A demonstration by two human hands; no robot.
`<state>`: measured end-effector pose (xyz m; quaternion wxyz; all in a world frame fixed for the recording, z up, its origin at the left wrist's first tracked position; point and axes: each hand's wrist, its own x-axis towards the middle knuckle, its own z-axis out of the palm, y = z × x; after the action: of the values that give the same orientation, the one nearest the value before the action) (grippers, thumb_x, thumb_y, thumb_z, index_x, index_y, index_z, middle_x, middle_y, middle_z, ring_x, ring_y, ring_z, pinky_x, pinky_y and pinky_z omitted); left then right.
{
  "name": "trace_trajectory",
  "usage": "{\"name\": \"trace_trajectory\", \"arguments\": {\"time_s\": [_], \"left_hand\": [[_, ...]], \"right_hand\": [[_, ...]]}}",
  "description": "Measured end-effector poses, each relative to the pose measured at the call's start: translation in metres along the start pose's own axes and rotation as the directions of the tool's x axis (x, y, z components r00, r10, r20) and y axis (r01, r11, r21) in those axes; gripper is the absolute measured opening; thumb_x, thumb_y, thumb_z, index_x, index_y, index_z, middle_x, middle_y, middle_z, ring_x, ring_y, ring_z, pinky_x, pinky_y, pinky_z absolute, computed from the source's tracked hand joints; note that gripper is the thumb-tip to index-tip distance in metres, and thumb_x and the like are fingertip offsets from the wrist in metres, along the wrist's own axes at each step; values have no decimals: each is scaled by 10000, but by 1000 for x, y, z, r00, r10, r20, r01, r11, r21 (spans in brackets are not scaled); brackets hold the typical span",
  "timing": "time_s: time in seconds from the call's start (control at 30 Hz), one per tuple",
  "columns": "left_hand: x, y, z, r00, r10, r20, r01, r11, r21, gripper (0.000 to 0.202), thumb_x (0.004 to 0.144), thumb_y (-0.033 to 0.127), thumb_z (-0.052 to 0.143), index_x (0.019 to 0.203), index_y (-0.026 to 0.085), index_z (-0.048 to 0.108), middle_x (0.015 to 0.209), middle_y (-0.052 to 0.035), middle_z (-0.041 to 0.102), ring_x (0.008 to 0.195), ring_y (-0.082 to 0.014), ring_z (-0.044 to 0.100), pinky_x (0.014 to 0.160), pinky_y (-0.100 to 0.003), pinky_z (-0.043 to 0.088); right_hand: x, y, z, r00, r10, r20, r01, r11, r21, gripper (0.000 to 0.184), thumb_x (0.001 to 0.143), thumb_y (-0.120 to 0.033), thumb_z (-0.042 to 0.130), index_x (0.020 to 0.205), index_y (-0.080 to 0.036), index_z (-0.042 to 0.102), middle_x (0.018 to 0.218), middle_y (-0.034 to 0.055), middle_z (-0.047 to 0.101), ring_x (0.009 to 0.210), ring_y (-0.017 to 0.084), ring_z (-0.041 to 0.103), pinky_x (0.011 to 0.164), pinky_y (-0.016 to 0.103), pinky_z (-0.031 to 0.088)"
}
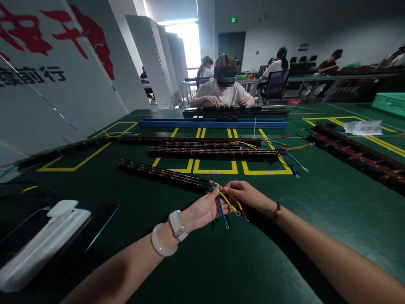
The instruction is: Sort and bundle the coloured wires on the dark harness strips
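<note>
In your head view, the room was dim, with a bright window (186, 48) far behind, and another person (234, 95) sat across the green table (202, 270). The table top was smooth with a soft shine, and yellow tape (215, 172) marked rectangles on it.

The dark bar (164, 174) lay ahead of your hands and to their left. Its long axis ran aslant, from a far left end to a near right end, and this near end pointed at your fingers. Your left hand (204, 209) was the nearer one to the bar; your right hand (242, 192) was just beside it.

Your left hand was turned palm up, its thumb closed upon the coloured wires (227, 200) near that end. Your right hand was narrow, and it seemed to pinch a yellow one, though the overlapping fingertips made this hard to see.

The bar was slim and straight, with thin pale strands along it. The wires, yellow and blue, had a smooth coat, bent softly, and ended in metal rings (238, 213). Beyond them lay more dark bars (211, 151) and a long blue rail (215, 123).
</note>
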<state>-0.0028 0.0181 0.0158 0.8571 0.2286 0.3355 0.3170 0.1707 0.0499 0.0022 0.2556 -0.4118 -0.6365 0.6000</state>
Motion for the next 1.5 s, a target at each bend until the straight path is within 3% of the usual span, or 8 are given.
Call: {"name": "trace_trajectory", "arguments": {"time_s": [0.3, 0.53, 0.77, 0.93, 1.07, 1.23, 1.37, 1.5], "left_hand": [[4, -7, -7, 993, 86, 81, -85, 996, -14, 372, 926, 331, 419, 1251, 177, 515, 1109, -117, 610, 976, -183, 601, 926, -377, 445], [4, -9, -8, 993, 97, 66, -100, 994, 40, 393, 919, 393, 414, 1224, 178, 535, 1042, -99, 630, 885, -149, 603, 850, -313, 457], [6, -12, -11, 995, 84, 61, -90, 990, 105, 439, 901, 470, 402, 1182, 163, 542, 912, -82, 647, 622, -108, 567, 545, -229, 418], [3, -11, -7, 992, 106, 61, -107, 994, 9, 346, 907, 397, 438, 1088, 140, 583, 972, -94, 647, 824, -144, 609, 758, -279, 463], [4, -13, -7, 992, 128, 17, -128, 992, -16, 253, 918, 313, 444, 995, 131, 601, 990, -90, 650, 891, -145, 608, 882, -320, 439], [7, -16, -13, 987, 142, 74, -142, 990, -6, 302, 901, 336, 479, 1119, 160, 594, 1086, -97, 637, 973, -167, 598, 949, -369, 414], [7, -16, -16, 985, 133, 106, -137, 990, 31, 334, 894, 351, 494, 1153, 161, 589, 1119, -104, 630, 1030, -171, 584, 976, -352, 399], [7, -15, -15, 990, 123, 65, -126, 992, 30, 345, 887, 336, 512, 1182, 169, 570, 1098, -102, 637, 1016, -173, 594, 970, -366, 407]], "right_hand": [[-8, -11, 11, 990, 7, 139, 3, 997, -72, 407, 797, -445, 614, 1081, -154, 618, 972, 51, 664, 802, 142, 620, 740, 283, 501], [-9, -9, 20, 995, -44, 93, 43, 999, 8, 360, 790, -374, 635, 1069, -148, 603, 937, 43, 656, 753, 131, 620, 698, 269, 518], [-14, -9, 31, 995, 17, 102, -40, 972, 232, 425, 797, -400, 623, 1129, -156, 519, 792, 7, 638, 614, 123, 614, 591, 266, 518], [-16, -16, 32, 1000, -13, 17, 14, 998, -53, 335, 826, -312, 569, 1124, -160, 558, 901, 38, 657, 692, 139, 621, 602, 248, 495], [-19, -26, 34, 986, -128, -110, 53, 854, -518, 170, 835, -182, 504, 938, -150, 635, 839, 40, 671, 683, 129, 604, 597, 210, 435], [-24, -33, 43, 981, -121, -154, -55, 583, -811, 219, 894, -170, 404, 940, -159, 618, 867, 68, 675, 708, 140, 633, 618, 211, 435], [-26, -31, 48, 975, -157, -155, -99, 317, -943, 225, 897, -190, 423, 1049, -177, 589, 1045, 105, 649, 838, 179, 643, 675, 235, 463], [-26, -30, 48, 986, -107, -124, -96, 238, -966, 262, 929, -200, 374, 1127, -158, 540, 971, 117, 671, 780, 187, 661, 639, 245, 476]]}}
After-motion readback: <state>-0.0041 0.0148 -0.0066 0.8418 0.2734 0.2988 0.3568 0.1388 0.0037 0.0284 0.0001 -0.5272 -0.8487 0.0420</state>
